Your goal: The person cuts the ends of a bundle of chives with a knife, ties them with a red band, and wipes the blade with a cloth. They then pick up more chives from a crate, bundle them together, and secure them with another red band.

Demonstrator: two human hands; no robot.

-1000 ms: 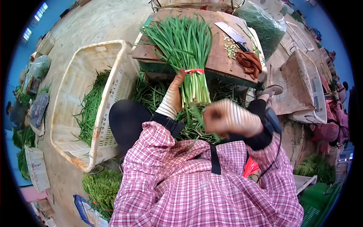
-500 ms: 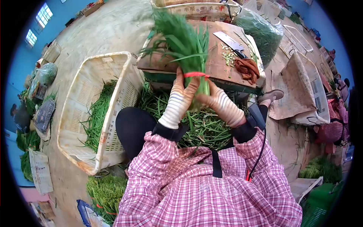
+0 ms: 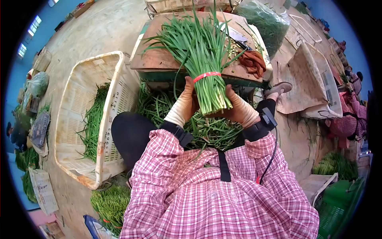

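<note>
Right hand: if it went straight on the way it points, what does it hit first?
Looks like the banded bundle of green stalks, near its cut ends. The right hand seems to be against it, though its fingers are partly hidden, so depth is unclear.

Knife blade (image 3: 238, 36) partly behind green bundle (image 3: 201, 59)

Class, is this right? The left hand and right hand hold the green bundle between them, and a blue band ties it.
The colour is wrong: the band is red, as the head view shows. The left hand and right hand hold the green bundle between them.
</note>
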